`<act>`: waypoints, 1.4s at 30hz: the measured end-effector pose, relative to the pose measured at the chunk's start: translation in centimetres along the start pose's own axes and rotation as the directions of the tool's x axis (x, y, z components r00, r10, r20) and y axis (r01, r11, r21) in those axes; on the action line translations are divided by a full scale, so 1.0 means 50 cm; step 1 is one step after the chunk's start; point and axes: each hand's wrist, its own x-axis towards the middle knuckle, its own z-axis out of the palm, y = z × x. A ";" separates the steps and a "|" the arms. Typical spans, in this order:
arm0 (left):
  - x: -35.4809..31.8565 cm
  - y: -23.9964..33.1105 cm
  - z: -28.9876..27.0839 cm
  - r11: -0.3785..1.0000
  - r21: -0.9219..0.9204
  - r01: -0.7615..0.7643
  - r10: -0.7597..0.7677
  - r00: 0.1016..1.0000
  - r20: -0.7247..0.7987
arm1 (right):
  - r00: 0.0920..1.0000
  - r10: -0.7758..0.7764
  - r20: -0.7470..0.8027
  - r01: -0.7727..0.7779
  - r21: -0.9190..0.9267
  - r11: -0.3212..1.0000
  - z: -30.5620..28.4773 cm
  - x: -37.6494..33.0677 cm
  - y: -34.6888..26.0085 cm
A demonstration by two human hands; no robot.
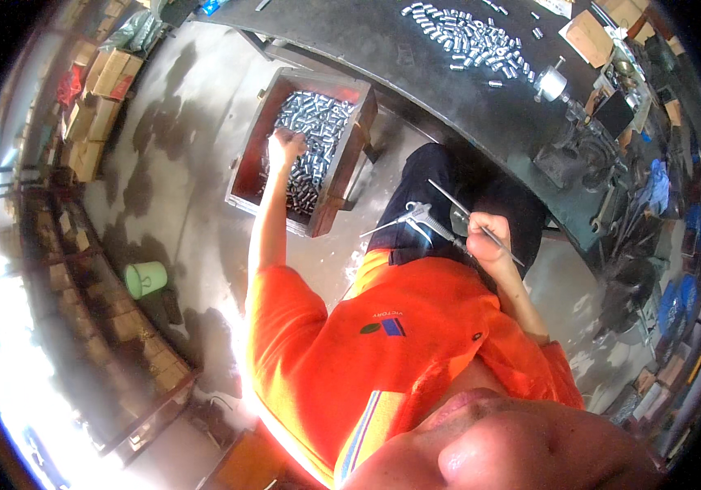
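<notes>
My left hand (pixel 287 147) reaches into a wooden box (pixel 243 175) with a red inside, filled with small shiny metal cylinders (pixel 315 118). Its fingers are curled down at the cylinders; what they hold, if anything, is too small to make out. My right hand (pixel 488 237) is closed round a thin metal rod (pixel 448 196), which slants across my lap. Beside that hand, over my dark trousers, is a silver air blow gun (pixel 420 216) with a long thin nozzle. Its hose passes close to the right hand, and I cannot tell whether the fingers touch it.
A dark workbench (pixel 350 37) stretches ahead, bearing a spread of metal cylinders (pixel 473 41) and a silver clamping device (pixel 551 84). Tools and rags crowd its right end. A green bucket (pixel 145 279) stands on the floor at left, near shelves of cardboard boxes (pixel 113 73).
</notes>
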 end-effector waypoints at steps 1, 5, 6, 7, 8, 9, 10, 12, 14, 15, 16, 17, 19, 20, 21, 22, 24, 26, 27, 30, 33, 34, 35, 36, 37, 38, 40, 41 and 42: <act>-0.023 0.050 0.009 0.884 -0.454 0.113 -0.056 0.989 0.137 | 1.000 -0.002 -0.011 0.002 0.006 1.000 -0.004 -0.002 -0.007; -0.138 0.227 0.036 0.777 -0.628 -0.035 0.194 0.963 0.187 | 0.999 -0.047 -0.001 0.047 -0.071 0.996 0.004 0.016 -0.029; -0.153 0.271 0.061 0.799 -0.601 -0.030 0.227 0.940 0.256 | 0.999 -0.041 -0.011 0.040 -0.055 0.998 0.001 0.016 -0.035; -0.188 0.304 0.066 0.828 -0.559 -0.042 0.239 0.929 0.284 | 0.997 -0.079 -0.005 0.078 -0.107 0.991 0.006 0.026 -0.016; -0.217 0.337 0.083 0.825 -0.565 -0.030 0.261 0.906 0.333 | 0.994 -0.109 0.018 0.110 -0.079 0.991 0.003 0.035 -0.018; -0.248 0.363 0.106 0.844 -0.534 -0.050 0.287 0.883 0.371 | 0.991 -0.133 0.034 0.135 -0.055 0.989 0.000 0.040 -0.023; -0.265 0.373 0.127 0.875 -0.477 -0.086 0.320 0.842 0.435 | 0.986 -0.166 0.018 0.166 -0.085 0.982 -0.003 0.047 -0.034; -0.275 0.392 0.165 0.777 -0.302 -0.552 0.628 0.647 0.433 | 0.962 -0.273 -0.008 0.267 -0.182 0.946 -0.007 0.062 -0.063; -0.298 0.416 0.191 0.786 -0.427 -0.447 0.616 0.627 0.477 | 0.958 -0.288 -0.007 0.281 -0.191 0.940 -0.010 0.070 -0.066; -0.306 0.429 0.198 0.780 -0.420 -0.464 0.625 0.611 0.486 | 0.939 -0.345 -0.007 0.334 -0.238 0.912 -0.013 0.075 -0.064; -0.314 0.439 0.202 0.780 -0.363 -0.510 0.625 0.602 0.497 | 0.938 -0.345 0.016 0.337 -0.265 0.904 -0.015 0.077 -0.055; -0.322 0.448 0.204 0.775 -0.305 -0.554 0.624 0.594 0.507 | 0.942 -0.335 0.011 0.325 -0.276 0.904 -0.016 0.077 -0.051; -0.334 0.464 0.206 0.747 -0.193 -0.636 0.629 0.583 0.514 | 0.948 -0.319 0.009 0.307 -0.298 0.904 -0.015 0.076 -0.045; -0.339 0.472 0.206 0.726 -0.140 -0.673 0.635 0.579 0.511 | 0.958 -0.286 0.022 0.274 -0.370 0.888 -0.017 0.073 -0.051; -0.342 0.477 0.205 0.702 -0.087 -0.707 0.641 0.575 0.508 | 0.953 -0.303 0.019 0.287 -0.382 0.879 -0.015 0.073 -0.051; -0.344 0.479 0.205 0.687 -0.069 -0.723 0.650 0.569 0.503 | 0.948 -0.319 0.015 0.299 -0.394 0.869 -0.013 0.071 -0.050; -0.342 0.470 0.212 0.598 -0.038 -0.801 0.718 0.514 0.469 | 0.948 -0.318 0.009 0.295 -0.399 0.868 -0.010 0.069 -0.046; -0.338 0.465 0.224 0.556 -0.032 -0.830 0.748 0.484 0.455 | 0.959 -0.284 0.004 0.263 -0.387 0.884 -0.013 0.071 -0.042; -0.337 0.463 0.229 0.563 -0.041 -0.825 0.744 0.485 0.459 | 0.958 -0.287 0.003 0.266 -0.392 0.881 -0.013 0.070 -0.043; -0.337 0.470 0.238 0.548 -0.044 -0.836 0.738 0.458 0.496 | 0.962 -0.274 -0.007 0.250 -0.390 0.886 -0.016 0.070 -0.046; -0.332 0.469 0.249 0.465 -0.012 -0.885 0.768 0.397 0.502 | 0.967 -0.252 -0.029 0.228 -0.342 0.912 -0.016 0.071 -0.032; -0.330 0.471 0.252 0.428 0.002 -0.904 0.784 0.372 0.497 | 0.962 -0.270 -0.043 0.242 -0.320 0.916 -0.019 0.075 -0.025; -0.328 0.476 0.249 0.475 -0.050 -0.879 0.765 0.384 0.517 | 0.956 -0.287 -0.057 0.258 -0.299 0.919 -0.020 0.077 -0.018; -0.325 0.485 0.244 0.520 -0.101 -0.848 0.746 0.394 0.537 | 0.958 -0.280 -0.061 0.251 -0.293 0.922 -0.022 0.075 -0.014; -0.323 0.491 0.240 0.563 -0.146 -0.813 0.726 0.403 0.557 | 0.959 -0.277 -0.064 0.248 -0.287 0.925 -0.025 0.074 -0.009; -0.321 0.488 0.242 0.643 -0.251 -0.724 0.699 0.421 0.578 | 0.960 -0.273 -0.065 0.245 -0.280 0.928 -0.026 0.074 -0.004; -0.315 0.476 0.252 0.756 -0.433 -0.491 0.644 0.440 0.625 | 0.960 -0.257 -0.114 0.228 -0.219 0.949 -0.017 0.073 0.011; -0.318 0.471 0.251 0.832 -0.481 -0.278 0.554 0.477 0.682 | 0.959 -0.248 -0.138 0.220 -0.187 0.957 -0.013 0.074 0.014; -0.323 0.466 0.249 0.863 -0.502 -0.051 0.460 0.489 0.741 | 0.961 -0.237 -0.143 0.215 -0.155 0.964 -0.012 0.073 0.015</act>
